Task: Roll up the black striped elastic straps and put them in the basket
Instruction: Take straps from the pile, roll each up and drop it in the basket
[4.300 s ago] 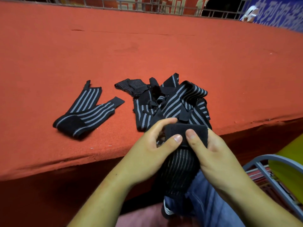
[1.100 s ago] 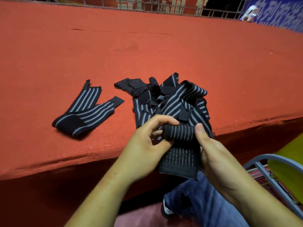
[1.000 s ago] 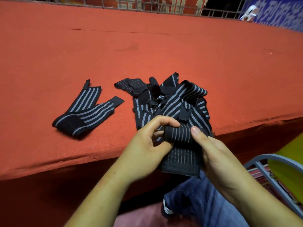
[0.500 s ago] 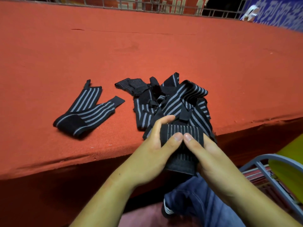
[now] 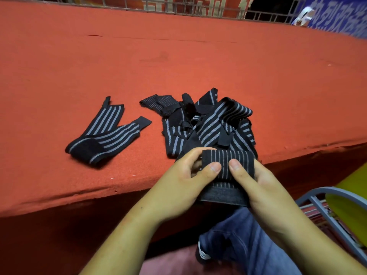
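Red felt covers a broad tabletop, which fills most of the view. A metal railing is seen along its far edge at 12 o'clock, and a blue banner with white characters at 1 o'clock.

A heap of black striped elastic straps is piled near the table's front edge, just past the hands. One folded strap is laid apart on the felt at 9 o'clock of the heap, bent into a V shape.

A partly rolled strap is held over the table edge, just in front of the heap. Its left end is gripped by the left hand, with the thumb pressed on the front of the roll and the fingers curled behind it. Its right end is gripped by the right hand in the same way, and the two thumb tips are set close together. An unrolled tail with a plain dark end is left hanging below the roll, between the palms.

Blue jeans are seen at 6 o'clock. A grey metal frame and a yellow-green object are seen at 4 o'clock; whether the frame belongs to a basket cannot be told.
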A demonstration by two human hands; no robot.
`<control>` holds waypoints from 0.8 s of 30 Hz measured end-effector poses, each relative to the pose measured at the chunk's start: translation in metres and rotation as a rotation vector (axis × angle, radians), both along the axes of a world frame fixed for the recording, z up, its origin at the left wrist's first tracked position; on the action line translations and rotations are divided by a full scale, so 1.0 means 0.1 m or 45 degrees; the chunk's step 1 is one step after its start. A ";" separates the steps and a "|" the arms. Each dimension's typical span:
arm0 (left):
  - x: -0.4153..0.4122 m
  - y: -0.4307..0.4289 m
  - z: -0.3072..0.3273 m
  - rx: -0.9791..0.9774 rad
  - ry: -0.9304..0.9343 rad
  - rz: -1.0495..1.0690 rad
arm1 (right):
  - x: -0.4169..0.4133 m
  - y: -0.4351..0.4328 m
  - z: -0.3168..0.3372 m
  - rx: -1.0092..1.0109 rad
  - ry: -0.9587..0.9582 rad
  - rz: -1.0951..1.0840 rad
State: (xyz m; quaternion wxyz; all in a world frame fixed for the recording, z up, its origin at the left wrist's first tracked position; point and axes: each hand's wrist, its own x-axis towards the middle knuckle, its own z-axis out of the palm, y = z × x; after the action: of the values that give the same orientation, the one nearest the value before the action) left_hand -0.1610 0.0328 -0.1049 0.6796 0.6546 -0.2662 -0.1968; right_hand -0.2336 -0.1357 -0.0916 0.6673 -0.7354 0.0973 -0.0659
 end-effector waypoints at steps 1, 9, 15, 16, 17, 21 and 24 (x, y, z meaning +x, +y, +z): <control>0.00 0.00 -0.01 -0.014 0.010 -0.007 | 0.00 0.00 0.00 0.021 0.002 0.005; 0.03 0.01 -0.01 -0.067 0.002 0.039 | 0.02 -0.01 0.02 0.170 0.045 0.055; 0.02 0.03 0.00 -0.078 -0.032 0.033 | 0.02 -0.01 0.04 0.186 0.110 0.058; 0.02 0.04 0.00 -0.079 -0.037 0.028 | 0.02 0.00 0.05 0.197 0.115 0.043; 0.03 0.04 0.00 -0.077 -0.046 0.026 | 0.02 0.00 0.05 0.201 0.117 0.035; 0.04 0.06 0.01 -0.039 -0.127 0.042 | 0.03 -0.02 0.03 0.220 0.114 0.075; 0.03 0.07 0.03 -0.029 -0.143 0.030 | 0.02 -0.02 0.05 0.267 0.108 0.094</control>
State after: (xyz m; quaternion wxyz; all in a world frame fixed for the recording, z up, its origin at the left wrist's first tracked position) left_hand -0.1577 0.0395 -0.1023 0.6732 0.6601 -0.2984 -0.1485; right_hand -0.2312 -0.1380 -0.0866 0.7379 -0.6667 0.1048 0.0003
